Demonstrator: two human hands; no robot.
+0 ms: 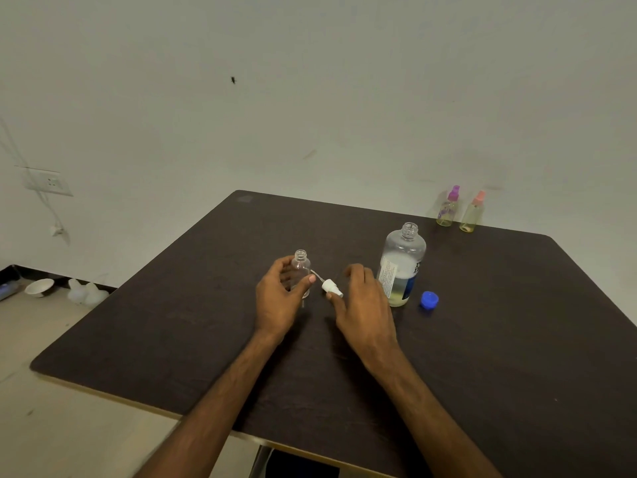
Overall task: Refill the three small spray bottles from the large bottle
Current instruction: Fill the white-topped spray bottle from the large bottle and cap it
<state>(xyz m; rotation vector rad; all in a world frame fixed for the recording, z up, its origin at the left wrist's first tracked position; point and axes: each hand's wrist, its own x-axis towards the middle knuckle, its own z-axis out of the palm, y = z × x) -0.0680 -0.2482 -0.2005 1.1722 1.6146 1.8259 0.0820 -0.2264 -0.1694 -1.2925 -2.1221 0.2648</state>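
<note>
A small clear spray bottle [301, 267] stands open-necked and upright on the dark table [172, 322]; my left hand [281, 298] curls round it. Its white spray head [331, 288] with a thin dip tube lies beside it, and my right hand [365, 301] rests over it with a fingertip touching the head. The large bottle [401, 263] stands uncapped just right of my right hand, with pale liquid low inside. Its blue cap [429, 300] lies on the table to its right. Two more small bottles, purple-topped [448, 207] and pink-topped [473, 212], stand at the far edge.
The table's far edge meets a pale wall. On the floor to the left lie a white bowl [39, 287] and white plastic pieces [86, 293]. A wall socket [48, 182] with a cable hangs at left.
</note>
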